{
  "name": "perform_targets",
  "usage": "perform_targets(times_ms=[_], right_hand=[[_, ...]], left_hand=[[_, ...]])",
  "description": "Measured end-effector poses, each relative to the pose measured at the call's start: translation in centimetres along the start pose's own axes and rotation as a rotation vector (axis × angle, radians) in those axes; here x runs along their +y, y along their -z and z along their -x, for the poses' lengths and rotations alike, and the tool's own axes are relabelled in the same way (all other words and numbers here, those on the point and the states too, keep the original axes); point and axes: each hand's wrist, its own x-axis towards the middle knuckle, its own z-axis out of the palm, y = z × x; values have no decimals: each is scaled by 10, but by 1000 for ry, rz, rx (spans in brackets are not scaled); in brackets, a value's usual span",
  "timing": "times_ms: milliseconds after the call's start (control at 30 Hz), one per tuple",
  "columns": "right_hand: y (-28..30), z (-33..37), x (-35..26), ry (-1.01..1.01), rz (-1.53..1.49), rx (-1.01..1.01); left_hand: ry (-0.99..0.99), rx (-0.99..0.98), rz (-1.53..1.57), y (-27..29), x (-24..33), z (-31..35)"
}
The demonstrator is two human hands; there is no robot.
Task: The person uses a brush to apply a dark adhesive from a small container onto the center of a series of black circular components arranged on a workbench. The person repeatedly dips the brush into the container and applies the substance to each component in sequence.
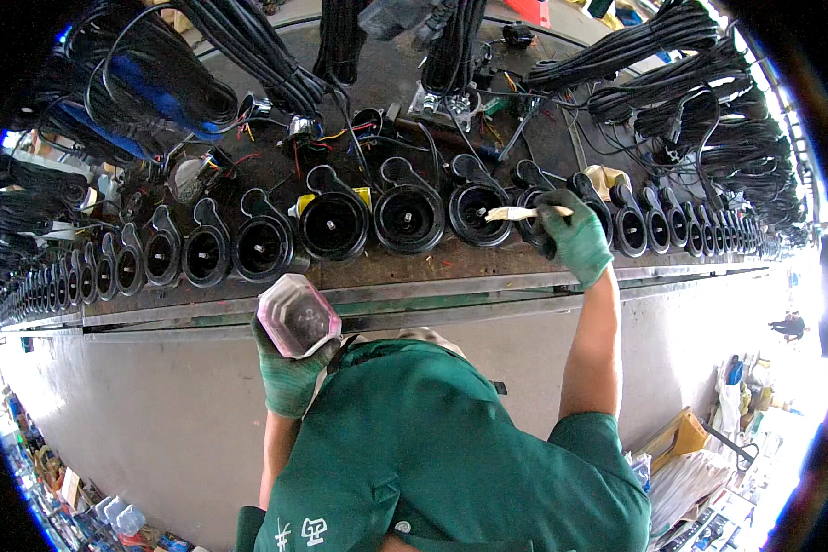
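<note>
Both my hands wear green gloves. My right hand point(575, 241) is closed around a small pale brush point(517, 213), whose tip points left over the open cup of a round black housing point(465, 225) with a looped tab on top. I cannot tell whether the tip touches inside. My left hand point(290, 377), near the bench's front edge, grips a clear, angular plastic container point(296, 317) with a pinkish rim. What the container holds is hard to make out. Similar black housings point(408, 241) stand in a long row along the bench, several with a small metal pin in the middle.
Bundles of black cable point(258, 51) hang and lie along the far side of the dark bench point(405, 269). Behind the row are loose wires, small metal parts and a clear bag point(446, 109). A metal rail point(386, 296) edges the front. Wrapped goods point(695, 478) stand lower right.
</note>
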Motion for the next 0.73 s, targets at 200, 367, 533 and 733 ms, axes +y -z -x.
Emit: perform_targets(times_ms=[200, 367, 533, 733], right_hand=[[-33, -30, 18, -72, 260, -125], [-53, -61, 39, 17, 53, -249], [-57, -71, 15, 61, 412, -399], [-30, -77, 6, 130, 601, -642]], left_hand=[[-108, 21, 4, -18, 20, -3], [-72, 59, 42, -26, 22, 5], [16, 88, 98, -38, 23, 13], [-70, 70, -136, -57, 22, 17]])
